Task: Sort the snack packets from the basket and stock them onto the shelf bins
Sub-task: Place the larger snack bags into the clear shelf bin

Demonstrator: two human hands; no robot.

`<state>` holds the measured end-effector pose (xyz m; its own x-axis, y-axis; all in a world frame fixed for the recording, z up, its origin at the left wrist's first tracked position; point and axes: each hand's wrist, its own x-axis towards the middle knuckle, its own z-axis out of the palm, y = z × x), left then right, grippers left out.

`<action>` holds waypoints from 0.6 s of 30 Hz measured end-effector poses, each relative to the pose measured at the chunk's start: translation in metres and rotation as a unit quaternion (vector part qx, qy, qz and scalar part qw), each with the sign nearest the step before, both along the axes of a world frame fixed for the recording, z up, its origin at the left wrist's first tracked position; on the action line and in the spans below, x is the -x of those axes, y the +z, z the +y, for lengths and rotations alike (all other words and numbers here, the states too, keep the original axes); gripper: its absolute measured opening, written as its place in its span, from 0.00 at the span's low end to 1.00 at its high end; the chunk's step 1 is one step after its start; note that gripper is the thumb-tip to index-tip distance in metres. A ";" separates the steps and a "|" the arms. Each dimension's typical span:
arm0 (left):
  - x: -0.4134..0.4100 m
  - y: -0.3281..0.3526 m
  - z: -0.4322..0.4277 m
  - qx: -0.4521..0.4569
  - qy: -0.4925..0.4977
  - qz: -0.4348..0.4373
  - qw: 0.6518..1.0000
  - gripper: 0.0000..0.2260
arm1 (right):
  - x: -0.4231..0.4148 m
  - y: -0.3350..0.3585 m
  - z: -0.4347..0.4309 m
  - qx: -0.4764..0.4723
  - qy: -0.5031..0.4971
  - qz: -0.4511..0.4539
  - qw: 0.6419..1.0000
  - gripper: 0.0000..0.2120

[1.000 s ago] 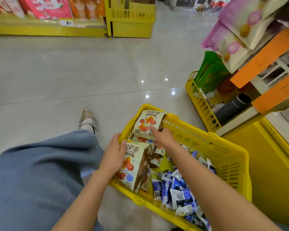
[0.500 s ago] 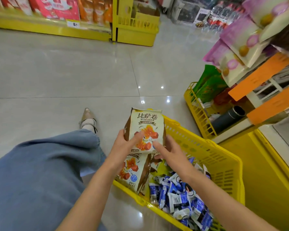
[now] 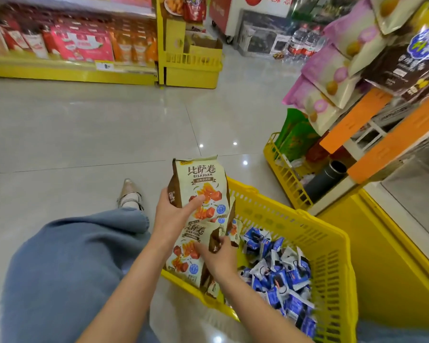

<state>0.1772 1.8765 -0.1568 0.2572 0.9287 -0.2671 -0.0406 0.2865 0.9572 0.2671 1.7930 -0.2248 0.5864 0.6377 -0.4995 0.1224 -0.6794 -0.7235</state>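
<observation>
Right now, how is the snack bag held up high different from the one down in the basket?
The upper bag is up above the rim of the yellow basket; the lower bag stands inside it. The left hand holds the upper bag; the right hand grips the lower bag. The upper bag's front shows nearly whole; the lower bag's is partly covered. Both have the same cream-and-brown print.

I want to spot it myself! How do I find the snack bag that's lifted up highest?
Find the big yellow basket on the floor. Above its rim, the left hand holds a cream-and-brown bag picturing orange-red rolls. Unlike the matching bag below and the small blue packets, it alone is held up.
</observation>
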 end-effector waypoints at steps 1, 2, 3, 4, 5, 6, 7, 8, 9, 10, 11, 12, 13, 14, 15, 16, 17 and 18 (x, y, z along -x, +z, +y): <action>-0.001 0.003 0.000 -0.006 -0.003 0.001 1.000 0.26 | 0.001 0.002 -0.002 -0.016 0.004 0.000 1.000 0.31; -0.003 0.005 0.000 -0.013 -0.005 0.001 1.000 0.26 | 0.000 0.003 -0.004 -0.031 0.011 0.008 0.999 0.28; -0.005 0.008 -0.001 -0.021 -0.008 0.003 1.000 0.26 | -0.001 0.005 -0.007 -0.041 0.021 0.015 0.999 0.26; -0.009 0.011 -0.002 -0.032 -0.014 0.007 0.999 0.25 | -0.003 0.007 -0.009 -0.045 0.027 0.018 0.998 0.24; -0.014 0.015 -0.003 -0.046 -0.022 0.012 0.999 0.24 | -0.005 0.009 -0.011 -0.048 0.026 0.016 0.998 0.24; -0.020 0.020 -0.005 -0.060 -0.033 0.015 0.998 0.23 | -0.009 0.011 -0.014 -0.050 0.019 0.014 0.998 0.25; -0.028 0.025 -0.007 -0.073 -0.045 0.013 0.996 0.22 | -0.015 0.015 -0.017 -0.052 0.004 0.013 0.999 0.26; -0.037 0.031 -0.010 -0.083 -0.057 0.009 0.995 0.22 | -0.023 0.019 -0.021 -0.057 -0.013 0.015 0.998 0.26; -0.047 0.036 -0.013 -0.089 -0.071 0.003 0.993 0.21 | -0.034 0.024 -0.027 -0.063 -0.031 0.016 0.997 0.26; -0.058 0.042 -0.017 -0.092 -0.085 -0.005 0.992 0.20 | -0.048 0.031 -0.033 -0.072 -0.046 0.017 0.996 0.25; -0.071 0.047 -0.022 -0.096 -0.101 -0.014 0.990 0.20 | -0.063 0.040 -0.042 -0.081 -0.064 0.014 0.995 0.24; -0.084 0.053 -0.028 -0.102 -0.119 -0.022 0.987 0.20 | -0.081 0.051 -0.051 -0.087 -0.086 0.006 0.992 0.24; -0.099 0.058 -0.034 -0.108 -0.138 -0.032 0.984 0.20 | -0.099 0.063 -0.062 -0.091 -0.112 -0.010 0.989 0.25; -0.114 0.064 -0.042 -0.117 -0.159 -0.041 0.980 0.21 | -0.118 0.075 -0.074 -0.097 -0.142 -0.027 0.985 0.25; -0.132 0.071 -0.051 -0.126 -0.181 -0.049 0.974 0.21 | -0.138 0.088 -0.088 -0.108 -0.173 -0.042 0.978 0.26; -0.149 0.078 -0.060 -0.133 -0.201 -0.058 0.969 0.22 | -0.155 0.102 -0.102 -0.118 -0.199 -0.051 0.972 0.27; -0.165 0.085 -0.070 -0.137 -0.221 -0.070 0.963 0.22 | -0.171 0.118 -0.118 -0.128 -0.218 -0.058 0.966 0.28; -0.182 0.092 -0.081 -0.140 -0.241 -0.084 0.957 0.22 | -0.185 0.134 -0.135 -0.138 -0.234 -0.065 0.960 0.29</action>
<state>0.3593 1.7951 -0.0644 0.6914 0.7202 0.0581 -0.1283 0.0432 0.9908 0.4523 1.6582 -0.0908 0.8869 0.3869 -0.2525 -0.0481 -0.4662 -0.8834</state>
